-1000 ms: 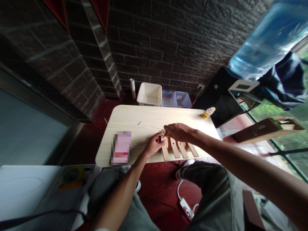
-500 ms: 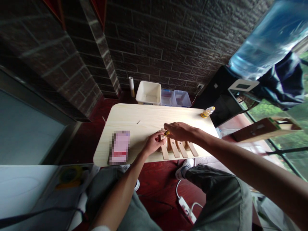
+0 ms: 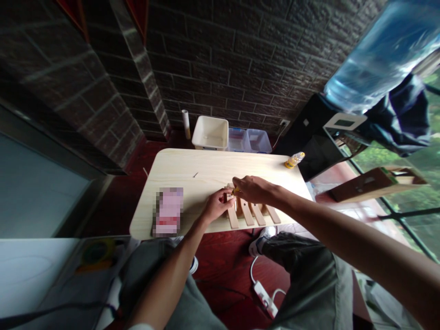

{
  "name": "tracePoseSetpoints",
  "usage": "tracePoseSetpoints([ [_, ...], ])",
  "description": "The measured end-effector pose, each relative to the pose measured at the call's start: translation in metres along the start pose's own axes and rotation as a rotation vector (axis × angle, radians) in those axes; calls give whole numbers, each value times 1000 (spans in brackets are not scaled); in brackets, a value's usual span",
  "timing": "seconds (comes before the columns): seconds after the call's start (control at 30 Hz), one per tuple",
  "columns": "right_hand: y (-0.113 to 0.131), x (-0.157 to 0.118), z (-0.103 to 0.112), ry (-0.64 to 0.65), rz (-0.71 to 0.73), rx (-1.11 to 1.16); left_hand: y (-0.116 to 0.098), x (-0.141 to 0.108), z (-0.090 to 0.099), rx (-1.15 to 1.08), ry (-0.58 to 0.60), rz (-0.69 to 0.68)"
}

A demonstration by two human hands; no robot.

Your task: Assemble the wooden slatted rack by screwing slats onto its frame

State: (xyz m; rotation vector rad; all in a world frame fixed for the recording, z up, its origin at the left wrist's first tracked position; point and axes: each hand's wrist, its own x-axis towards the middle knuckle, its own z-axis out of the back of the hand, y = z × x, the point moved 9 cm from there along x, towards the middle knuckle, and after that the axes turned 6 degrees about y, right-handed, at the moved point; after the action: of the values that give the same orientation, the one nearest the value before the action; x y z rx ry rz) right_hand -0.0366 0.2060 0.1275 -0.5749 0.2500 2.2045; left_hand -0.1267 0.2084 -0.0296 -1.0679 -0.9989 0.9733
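Note:
On the light table [image 3: 178, 160] lies a wooden rack [image 3: 246, 211] with several flat slats that stick out toward me, and dark holes show in some of them. My right hand [image 3: 252, 187] is closed around a small yellow-handled screwdriver [image 3: 235, 191] above the leftmost slat. Its tip is hard to make out. My left hand [image 3: 217, 204] grips the left end of the rack, fingertips close to the screwdriver. Both hands hide part of the wood. A thin dark screw-like piece [image 3: 195, 175] rests farther back on the tabletop.
A pink phone-like item [image 3: 168, 211], blurred out, lies at the table's left. A clear and yellow bottle [image 3: 294, 160] stands at the back right corner. Beyond the table are a cream bin [image 3: 210, 133] and clear boxes [image 3: 257, 140]. A power strip [image 3: 264, 298] lies on the floor.
The whole view has shifted slightly. Both hands stay at the rack's left end, and the yellow handle shows at a slightly different angle under my right hand.

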Motion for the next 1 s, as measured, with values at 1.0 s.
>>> tracePoseSetpoints([
  [1.0,2,0,-6,-16,12,-18,0,2,0,-36,-7,26],
])
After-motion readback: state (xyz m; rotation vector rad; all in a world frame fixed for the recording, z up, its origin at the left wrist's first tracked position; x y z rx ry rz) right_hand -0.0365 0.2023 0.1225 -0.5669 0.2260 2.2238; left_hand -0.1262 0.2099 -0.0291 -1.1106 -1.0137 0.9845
